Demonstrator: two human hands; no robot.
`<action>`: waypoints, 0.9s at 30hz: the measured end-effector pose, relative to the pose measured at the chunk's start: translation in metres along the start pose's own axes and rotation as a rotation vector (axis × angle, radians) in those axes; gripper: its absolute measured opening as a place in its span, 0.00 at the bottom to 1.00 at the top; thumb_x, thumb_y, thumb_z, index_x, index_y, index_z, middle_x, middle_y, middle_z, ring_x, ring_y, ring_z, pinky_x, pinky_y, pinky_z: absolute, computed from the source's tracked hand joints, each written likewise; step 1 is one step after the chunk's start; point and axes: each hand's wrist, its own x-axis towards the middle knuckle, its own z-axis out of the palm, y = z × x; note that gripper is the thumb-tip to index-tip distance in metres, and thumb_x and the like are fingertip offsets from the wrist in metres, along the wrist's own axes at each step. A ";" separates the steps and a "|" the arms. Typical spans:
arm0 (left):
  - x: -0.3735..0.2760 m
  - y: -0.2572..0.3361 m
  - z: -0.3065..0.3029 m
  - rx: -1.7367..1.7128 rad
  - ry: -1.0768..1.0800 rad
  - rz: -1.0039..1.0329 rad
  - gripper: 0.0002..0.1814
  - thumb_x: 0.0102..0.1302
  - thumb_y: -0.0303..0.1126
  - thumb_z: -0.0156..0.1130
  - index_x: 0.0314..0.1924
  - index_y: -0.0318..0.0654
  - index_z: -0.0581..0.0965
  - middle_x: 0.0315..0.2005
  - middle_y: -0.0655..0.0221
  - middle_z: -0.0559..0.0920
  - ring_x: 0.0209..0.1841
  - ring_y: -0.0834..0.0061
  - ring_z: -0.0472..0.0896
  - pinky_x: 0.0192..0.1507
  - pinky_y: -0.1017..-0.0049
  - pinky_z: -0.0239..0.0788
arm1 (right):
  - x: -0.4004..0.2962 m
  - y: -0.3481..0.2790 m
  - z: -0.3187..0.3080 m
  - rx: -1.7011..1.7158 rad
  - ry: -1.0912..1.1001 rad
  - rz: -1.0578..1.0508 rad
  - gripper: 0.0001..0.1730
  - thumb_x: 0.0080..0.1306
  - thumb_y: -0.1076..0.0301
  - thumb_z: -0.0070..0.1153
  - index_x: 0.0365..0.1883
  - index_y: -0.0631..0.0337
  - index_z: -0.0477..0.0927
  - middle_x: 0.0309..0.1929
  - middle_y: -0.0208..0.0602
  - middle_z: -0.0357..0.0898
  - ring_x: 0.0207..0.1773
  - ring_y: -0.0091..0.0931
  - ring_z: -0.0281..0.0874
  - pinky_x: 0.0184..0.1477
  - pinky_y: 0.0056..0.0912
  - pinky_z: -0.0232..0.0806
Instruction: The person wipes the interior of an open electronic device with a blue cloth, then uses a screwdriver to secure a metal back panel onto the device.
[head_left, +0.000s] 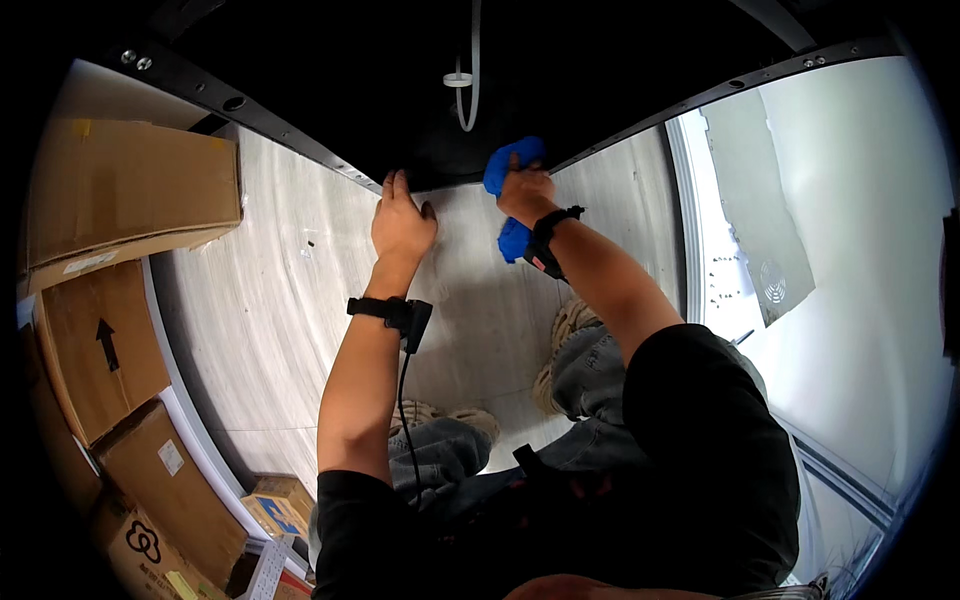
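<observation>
A large black metal cabinet or rack frame (300, 142) stands before me, its inside very dark. My left hand (403, 219) rests its fingertips on the frame's lower edge and holds nothing. A blue cloth (513, 238) is bunched in my right hand (527, 192), which presses it near the right part of that same lower edge; cloth shows above and below the hand. A light-coloured cable (475, 67) hangs in a loop inside the cabinet, with a white ring (457, 79) on it.
Cardboard boxes (135, 187) are stacked along the left side. Wood-look floor (277, 300) lies under me. On the right, a grey perforated metal sheet (757, 202) and small loose parts (724, 277) lie on a white surface. A cable runs down from my left wrist strap.
</observation>
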 end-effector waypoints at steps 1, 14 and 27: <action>-0.001 0.000 -0.002 0.045 -0.003 0.002 0.38 0.58 0.33 0.63 0.69 0.35 0.63 0.69 0.57 0.66 0.58 0.53 0.76 0.58 0.63 0.72 | 0.004 -0.001 0.000 0.006 0.026 0.007 0.49 0.60 0.58 0.60 0.77 0.60 0.52 0.62 0.62 0.72 0.64 0.50 0.71 0.51 0.48 0.75; -0.008 -0.003 -0.015 0.175 -0.086 -0.096 0.42 0.58 0.33 0.62 0.74 0.50 0.60 0.69 0.70 0.68 0.56 0.55 0.77 0.57 0.64 0.73 | 0.094 -0.016 -0.045 0.113 0.022 0.075 0.19 0.66 0.55 0.51 0.48 0.54 0.84 0.53 0.43 0.83 0.56 0.35 0.81 0.58 0.35 0.71; -0.005 0.001 -0.017 0.131 -0.079 -0.062 0.41 0.58 0.33 0.62 0.73 0.47 0.61 0.68 0.67 0.70 0.54 0.54 0.79 0.55 0.64 0.74 | 0.072 -0.010 -0.033 -0.025 0.034 0.004 0.37 0.65 0.55 0.51 0.70 0.64 0.65 0.61 0.53 0.76 0.62 0.44 0.75 0.67 0.47 0.60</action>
